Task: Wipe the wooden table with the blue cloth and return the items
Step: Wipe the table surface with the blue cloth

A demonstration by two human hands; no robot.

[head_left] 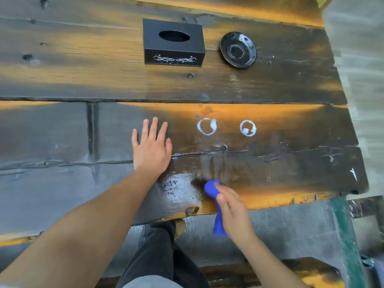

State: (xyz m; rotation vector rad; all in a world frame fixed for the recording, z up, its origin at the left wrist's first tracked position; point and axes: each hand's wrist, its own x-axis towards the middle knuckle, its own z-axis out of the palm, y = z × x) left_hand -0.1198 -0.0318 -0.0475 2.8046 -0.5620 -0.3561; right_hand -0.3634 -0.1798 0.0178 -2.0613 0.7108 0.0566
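Note:
The dark wooden table (pixel 83 132) fills the view. My right hand (pixel 232 210) grips the blue cloth (pixel 211 189) near the table's front edge; one end presses on the wet wood and the other end hangs below the edge. My left hand (pixel 151 146) lies flat on the table, fingers spread, to the left of the cloth. Two white ring stains (pixel 206 126) (pixel 248 128) sit on the wood beyond the cloth. A black tissue box (pixel 173 45) and a black dish (pixel 238 49) stand on the far plank.
A wet glossy patch (pixel 178 190) shines between my hands. The table's right end (pixel 353 142) borders a grey floor. Below the front edge are my dark-trousered legs (pixel 158 254), a bench (pixel 280 273) and a green post (pixel 345 235).

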